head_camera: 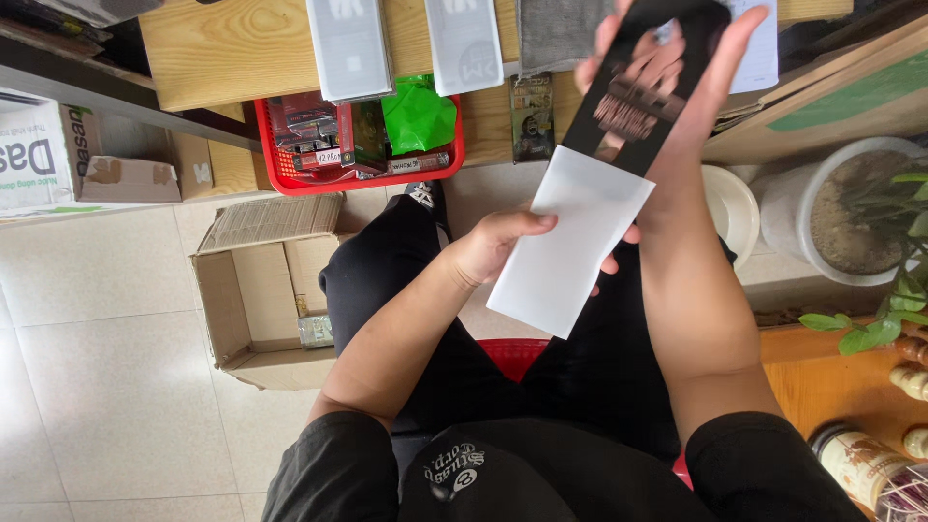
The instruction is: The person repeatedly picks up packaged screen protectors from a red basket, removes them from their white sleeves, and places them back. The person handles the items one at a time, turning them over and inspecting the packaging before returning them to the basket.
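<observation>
Gripping a long black-and-white packet (pixel 604 184) above the lap, the right hand (pixel 677 87) is closing around its black top while the left hand (pixel 503 246) is pinching the white end, steadying it for viewing.

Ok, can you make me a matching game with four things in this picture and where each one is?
Things:
1. white sleeve
2. red basket
3. cardboard box
4. plant pot

Places:
A. on the tiled floor, flaps open
B. on the wooden surface, full of small packs
C. at the right edge, filled with soil
D. in the left hand, half off the black pack that the right hand holds

Pairs: 1-D, 2-B, 3-A, 4-C
</observation>
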